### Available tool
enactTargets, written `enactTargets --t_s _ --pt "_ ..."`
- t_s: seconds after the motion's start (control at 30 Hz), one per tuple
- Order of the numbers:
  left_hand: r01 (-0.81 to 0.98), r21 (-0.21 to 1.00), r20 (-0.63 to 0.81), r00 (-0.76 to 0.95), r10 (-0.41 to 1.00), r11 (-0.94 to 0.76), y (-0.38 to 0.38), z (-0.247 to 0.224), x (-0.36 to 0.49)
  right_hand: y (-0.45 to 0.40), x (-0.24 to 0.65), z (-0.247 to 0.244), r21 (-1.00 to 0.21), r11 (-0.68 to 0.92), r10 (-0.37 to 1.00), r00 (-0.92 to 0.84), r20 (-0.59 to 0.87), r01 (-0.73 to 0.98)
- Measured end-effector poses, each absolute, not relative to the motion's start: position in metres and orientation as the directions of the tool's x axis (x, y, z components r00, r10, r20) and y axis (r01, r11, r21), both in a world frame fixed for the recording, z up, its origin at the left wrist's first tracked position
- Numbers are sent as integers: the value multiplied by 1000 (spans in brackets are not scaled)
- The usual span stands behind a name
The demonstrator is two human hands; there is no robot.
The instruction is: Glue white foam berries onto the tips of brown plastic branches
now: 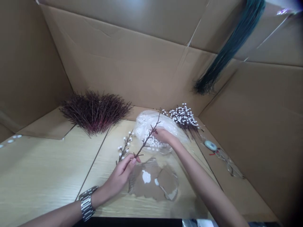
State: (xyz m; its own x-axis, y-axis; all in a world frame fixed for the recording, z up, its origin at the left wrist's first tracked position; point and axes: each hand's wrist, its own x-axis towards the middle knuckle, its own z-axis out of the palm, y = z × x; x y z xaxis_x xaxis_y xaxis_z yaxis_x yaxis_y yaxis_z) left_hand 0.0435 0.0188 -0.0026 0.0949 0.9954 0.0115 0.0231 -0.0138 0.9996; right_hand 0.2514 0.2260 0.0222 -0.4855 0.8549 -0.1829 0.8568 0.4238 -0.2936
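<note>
My left hand, with a metal watch on its wrist, pinches the lower end of a bare dark twig that slants up to the right. Beside that hand, a twig with white berries lies on the table. My right hand is at a clear plastic bag of white beads; its fingertips are partly hidden behind the twig and among the beads. Nearer me, a torn piece of cardboard bears white glue.
A bundle of dark twigs stands at the back left. White-berried twigs lie at the back right. Glasses and a round pale blue object rest at right. Green strands hang above. Cardboard walls surround the table.
</note>
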Motion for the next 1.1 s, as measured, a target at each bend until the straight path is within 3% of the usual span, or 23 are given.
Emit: enactTargets --t_s 0.23,0.5,0.7,0.87,1.1 --pt "-9 998 -53 172 984 56 17 -3 40 234 248 15 -336 389 875 -458 -156 858" --pt "-38 999 -9 120 993 13 19 -13 40 200 248 30 -480 426 885 -462 46 767" --pt "-213 977 -1 116 993 26 22 -11 43 143 264 46 -724 432 873 -450 186 537" --pt "-229 973 1 72 997 15 22 -13 41 109 258 39 -921 265 910 -389 142 284" --pt "-193 980 42 -19 999 -45 26 -7 35 97 219 29 -996 90 910 -408 79 7"
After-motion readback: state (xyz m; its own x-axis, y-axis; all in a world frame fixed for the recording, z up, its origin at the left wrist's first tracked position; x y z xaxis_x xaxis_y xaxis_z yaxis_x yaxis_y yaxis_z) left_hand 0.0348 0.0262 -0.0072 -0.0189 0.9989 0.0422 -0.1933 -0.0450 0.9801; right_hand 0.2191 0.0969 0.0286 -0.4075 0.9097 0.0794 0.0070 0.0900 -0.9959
